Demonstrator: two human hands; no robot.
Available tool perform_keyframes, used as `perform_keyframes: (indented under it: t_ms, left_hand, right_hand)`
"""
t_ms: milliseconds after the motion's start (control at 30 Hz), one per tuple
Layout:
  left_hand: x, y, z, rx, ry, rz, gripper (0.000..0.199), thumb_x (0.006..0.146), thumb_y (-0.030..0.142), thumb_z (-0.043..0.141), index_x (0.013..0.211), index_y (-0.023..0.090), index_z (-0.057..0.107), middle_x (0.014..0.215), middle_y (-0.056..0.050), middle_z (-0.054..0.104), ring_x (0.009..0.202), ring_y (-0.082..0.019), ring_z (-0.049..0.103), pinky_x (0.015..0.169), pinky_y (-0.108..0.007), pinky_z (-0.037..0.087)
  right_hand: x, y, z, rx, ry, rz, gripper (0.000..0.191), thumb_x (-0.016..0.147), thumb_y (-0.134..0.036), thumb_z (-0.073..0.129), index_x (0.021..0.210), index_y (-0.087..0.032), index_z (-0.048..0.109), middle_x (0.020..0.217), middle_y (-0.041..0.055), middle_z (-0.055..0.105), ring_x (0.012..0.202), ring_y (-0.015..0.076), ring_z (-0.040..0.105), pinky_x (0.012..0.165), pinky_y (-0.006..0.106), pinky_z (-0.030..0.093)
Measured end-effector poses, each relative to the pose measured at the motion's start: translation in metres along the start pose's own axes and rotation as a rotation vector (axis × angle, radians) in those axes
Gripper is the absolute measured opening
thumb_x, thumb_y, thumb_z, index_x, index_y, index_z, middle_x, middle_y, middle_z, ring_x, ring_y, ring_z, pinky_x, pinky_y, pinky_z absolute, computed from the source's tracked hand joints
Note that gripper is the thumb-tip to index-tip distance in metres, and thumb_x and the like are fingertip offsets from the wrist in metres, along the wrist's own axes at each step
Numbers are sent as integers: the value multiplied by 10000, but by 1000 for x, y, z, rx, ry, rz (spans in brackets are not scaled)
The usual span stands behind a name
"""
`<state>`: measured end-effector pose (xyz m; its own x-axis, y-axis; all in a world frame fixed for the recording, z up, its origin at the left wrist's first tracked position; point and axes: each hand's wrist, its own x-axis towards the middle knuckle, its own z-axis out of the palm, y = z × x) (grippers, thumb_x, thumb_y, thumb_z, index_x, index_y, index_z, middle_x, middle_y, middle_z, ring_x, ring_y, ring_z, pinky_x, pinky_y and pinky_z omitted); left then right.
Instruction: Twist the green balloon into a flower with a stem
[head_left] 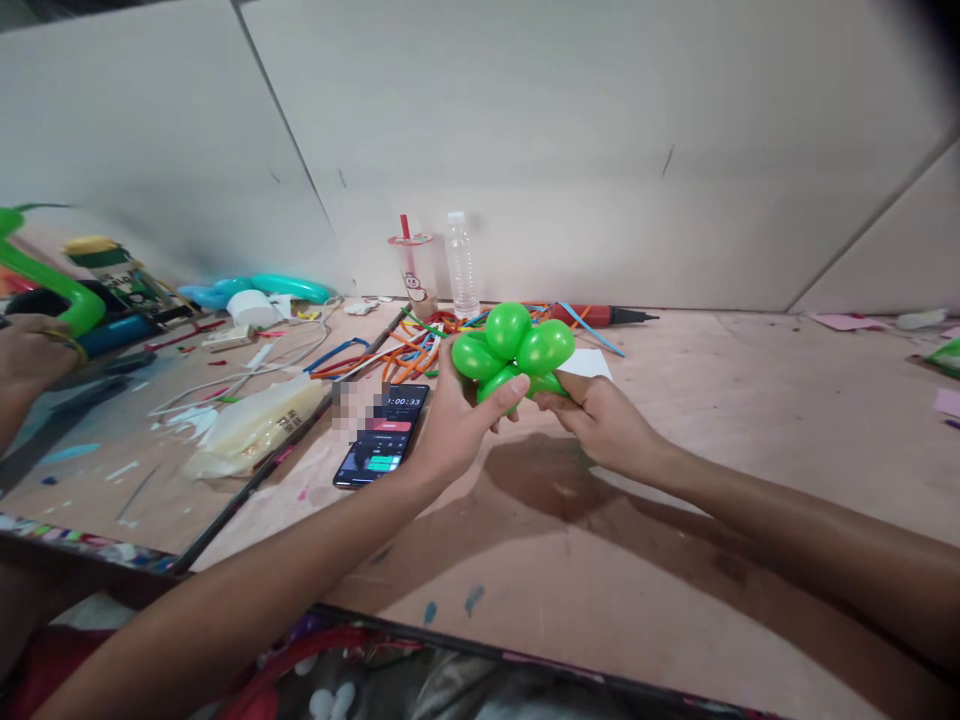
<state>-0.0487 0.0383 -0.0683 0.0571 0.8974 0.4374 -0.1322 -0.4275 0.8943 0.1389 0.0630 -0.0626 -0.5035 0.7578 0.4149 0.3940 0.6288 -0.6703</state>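
Observation:
Above the table, a green balloon cluster of several round bubbles hangs between my two hands. My left hand is wrapped round its left and lower side, with the thumb across a lower bubble. The fingertips of my right hand pinch the cluster at its lower right bubble. A lit phone lies on the table just left of my left hand. Behind the cluster are a heap of loose long balloons and a white paper.
A clear bottle and a cup with a red straw stand by the wall. A red pump lies at the back. At far left, another person's hand holds a green balloon. A plastic bag lies at left.

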Motion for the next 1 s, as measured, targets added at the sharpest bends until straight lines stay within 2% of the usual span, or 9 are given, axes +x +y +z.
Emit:
perform_keyframes:
  t_ms: [67, 133, 267, 367, 500, 633, 867, 1000]
  left_hand:
    - [1, -1, 1, -13, -9, -9, 496, 844, 392, 742, 1143, 251, 371, 877, 38, 579, 605, -100, 616, 462, -206, 444]
    - [1, -1, 2, -26, -14, -5, 485, 851, 389, 735, 1136, 250, 369, 865, 39, 583, 606, -106, 619, 466, -211, 446]
    - [0, -3, 2, -2, 31, -3, 519, 810, 374, 779, 1142, 253, 400, 886, 40, 561, 603, -94, 596, 483, -220, 460]
    - [0, -6, 1, 7, 71, -5, 530, 788, 373, 797, 1139, 257, 417, 896, 39, 549, 613, -94, 581, 491, -226, 472]
    - [3, -10, -2, -26, 119, 46, 527, 783, 377, 795, 1146, 258, 432, 936, 20, 563, 721, -121, 607, 543, -229, 489]
    - [5, -14, -4, -38, 163, 50, 544, 760, 385, 809, 1155, 250, 461, 1073, -15, 586, 882, -145, 604, 663, -240, 517]
    - [2, -18, -3, -30, 119, 23, 568, 761, 403, 809, 1193, 249, 474, 1142, -43, 604, 964, -175, 610, 760, -276, 524]
    - [2, -15, -3, -26, 98, 53, 554, 773, 395, 804, 1206, 252, 489, 1189, -51, 600, 1044, -187, 603, 804, -273, 514]
  right_hand:
    - [0, 2, -2, -6, 3, -5, 175, 955, -284, 477, 877, -189, 602, 815, 34, 669, 745, 186, 593, 700, 303, 439]
    - [0, 2, -1, -6, 10, 6, 195, 965, -308, 479, 854, -192, 589, 808, 31, 663, 737, 183, 590, 691, 300, 438]
    - [-2, 2, 3, 10, 25, 34, 273, 947, -451, 577, 1030, -195, 619, 978, 60, 706, 859, 223, 631, 770, 333, 470]
    - [-1, 3, 1, 20, -9, 59, 356, 924, -494, 608, 1136, -207, 617, 1064, 75, 712, 964, 262, 649, 842, 375, 485]
    - [2, 2, -7, -7, -39, 97, 343, 913, -503, 609, 1120, -231, 636, 951, 58, 725, 922, 278, 660, 817, 397, 508]
    - [3, -1, -12, -52, -71, 111, 323, 913, -483, 607, 1102, -223, 643, 869, 61, 721, 880, 282, 660, 790, 391, 506]
    - [1, -8, -7, 4, -101, 91, 383, 965, -493, 534, 1204, -203, 608, 1024, 58, 712, 906, 241, 642, 821, 354, 472]
    - [-1, -11, -3, 23, -64, 43, 335, 977, -476, 514, 1158, -212, 612, 967, 37, 693, 871, 218, 617, 788, 329, 451]
